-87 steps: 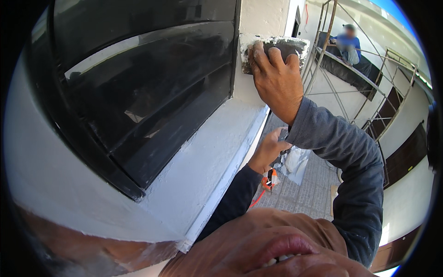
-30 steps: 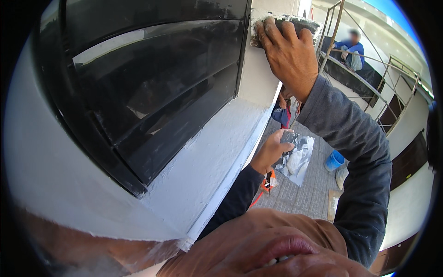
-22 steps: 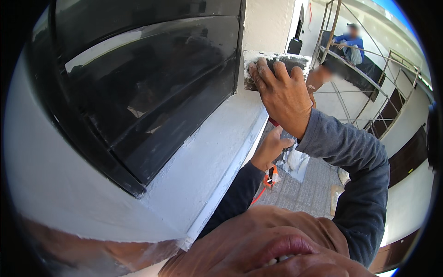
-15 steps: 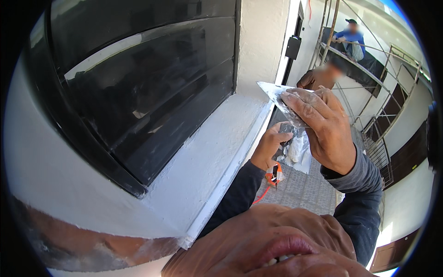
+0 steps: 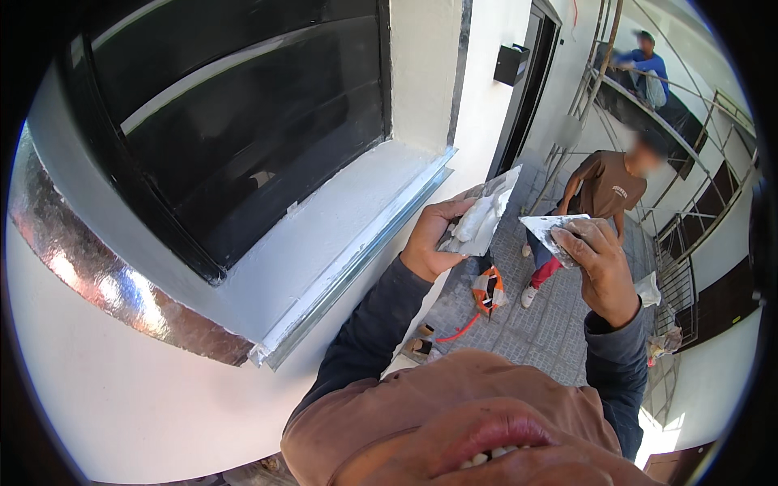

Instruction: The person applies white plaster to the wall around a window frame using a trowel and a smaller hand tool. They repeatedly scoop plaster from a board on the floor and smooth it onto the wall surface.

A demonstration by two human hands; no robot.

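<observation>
My left hand [image 5: 429, 243] is closed around a flat plate [image 5: 504, 188] that carries a thick lump of white putty [image 5: 474, 223]. Gripped in my right hand [image 5: 604, 263] is a wide putty knife [image 5: 543, 224], its blade smeared white and pointing left toward the plate. A small gap separates blade and plate. Left of both hands runs a white-coated window sill [image 5: 324, 209] with a ridged outer edge, below a dark window [image 5: 267, 130]. Neither tool touches the sill.
A person in a brown shirt [image 5: 609, 182] stands on the paved floor [image 5: 527, 340] beyond my hands. Another in blue [image 5: 644, 65] sits on metal scaffolding [image 5: 677, 138]. An orange bag [image 5: 488, 290] lies below; a black box [image 5: 510, 65] hangs on the wall.
My hands have moved apart: the right went lower and rightward, the left came up and left, bringing its putty plate into clear view. The brown-shirted person now shows more fully.
</observation>
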